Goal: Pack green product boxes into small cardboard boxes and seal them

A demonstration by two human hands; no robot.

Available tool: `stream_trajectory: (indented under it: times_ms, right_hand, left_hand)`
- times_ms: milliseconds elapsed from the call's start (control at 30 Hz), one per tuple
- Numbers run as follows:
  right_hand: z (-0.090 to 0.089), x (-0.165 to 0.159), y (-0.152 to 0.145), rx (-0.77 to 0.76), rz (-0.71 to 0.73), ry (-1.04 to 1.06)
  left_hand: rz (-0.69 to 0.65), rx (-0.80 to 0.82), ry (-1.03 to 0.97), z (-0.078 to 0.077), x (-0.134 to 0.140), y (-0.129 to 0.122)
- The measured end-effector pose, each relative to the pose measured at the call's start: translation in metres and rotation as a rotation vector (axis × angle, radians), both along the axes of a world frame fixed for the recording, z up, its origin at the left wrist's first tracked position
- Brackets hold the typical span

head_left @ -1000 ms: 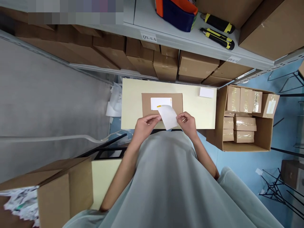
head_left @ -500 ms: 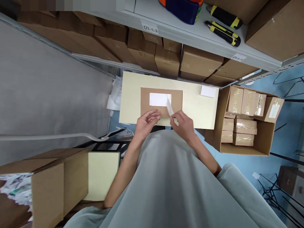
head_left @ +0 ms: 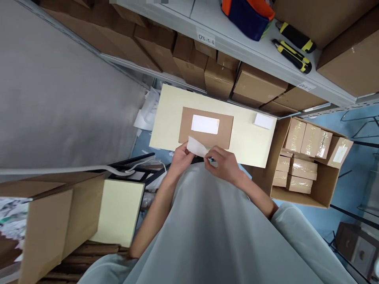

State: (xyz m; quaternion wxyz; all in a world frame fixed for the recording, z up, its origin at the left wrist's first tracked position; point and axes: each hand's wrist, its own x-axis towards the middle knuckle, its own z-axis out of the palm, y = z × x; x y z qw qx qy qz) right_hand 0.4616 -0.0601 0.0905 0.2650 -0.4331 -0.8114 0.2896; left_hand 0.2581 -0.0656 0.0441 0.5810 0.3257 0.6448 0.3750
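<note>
A white paper slip (head_left: 196,147) is held between my two hands, just in front of a flat brown cardboard box (head_left: 226,128). My right hand (head_left: 224,163) pinches the slip's right end between thumb and finger. At the other end, my left hand (head_left: 180,159) has its thumb and fingers closed on the slip's left edge. On top of the box is a white label (head_left: 205,124) with a small orange mark at its right end. The box lies on a pale yellow tabletop (head_left: 251,146). A small stack of white labels (head_left: 263,121) rests near the table's right end.
Right of the table stands an open carton (head_left: 325,193) with several taped small boxes. Above the table's far edge, a grey shelf (head_left: 251,59) bears yellow-and-black utility knives (head_left: 293,56). At lower left is another carton (head_left: 47,228) containing crumpled paper.
The slip hung from my right hand over the box's label; now it is stretched toward my left hand, nearer my body. My left hand has closed on it. The view has tilted.
</note>
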Motion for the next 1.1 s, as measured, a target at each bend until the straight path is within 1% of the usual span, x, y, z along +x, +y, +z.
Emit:
stream_trajectory:
  times_ms: [100,200,267,333,433,500,600,667,733,800,867,1100]
  right_hand:
    - [0.008,0.007,0.024,-0.130,0.005,-0.018]
    - [0.016,0.011,0.050,-0.214,0.045,-0.053]
    - [0.017,0.012,0.066,-0.238,0.067,-0.050]
    - [0.013,0.010,0.082,-0.265,0.064,-0.039]
    - [-0.004,0.006,0.111,-0.329,0.041,-0.027]
    - [-0.023,0.003,0.133,-0.380,0.039,-0.046]
    - [-0.053,-0.003,0.163,-0.469,0.029,-0.134]
    - [-0.071,-0.006,0.175,-0.528,0.032,-0.165]
    - [-0.084,-0.010,0.181,-0.572,0.036,-0.169]
    - [-0.092,-0.012,0.183,-0.591,0.022,-0.163]
    - [-0.097,-0.014,0.183,-0.594,-0.002,-0.164]
    - [-0.101,-0.020,0.188,-0.622,-0.077,-0.227]
  left_hand:
    - [0.014,-0.004,-0.071,-0.002,0.000,0.004]
    - [0.017,-0.016,-0.085,0.000,-0.002,0.009]
    - [0.021,-0.030,-0.093,0.001,-0.002,0.012]
    - [0.035,-0.047,-0.116,0.000,0.000,0.014]
    - [0.089,-0.101,-0.184,-0.009,0.007,0.019]
    - [0.148,-0.159,-0.276,-0.018,0.012,0.023]
    - [0.231,-0.298,-0.490,-0.033,0.016,0.030]
    - [0.272,-0.385,-0.606,-0.041,0.015,0.035]
    - [0.291,-0.432,-0.658,-0.048,0.014,0.040]
    - [0.291,-0.453,-0.674,-0.053,0.012,0.044]
    - [0.293,-0.476,-0.697,-0.057,0.012,0.049]
    - [0.290,-0.554,-0.774,-0.067,0.010,0.062]
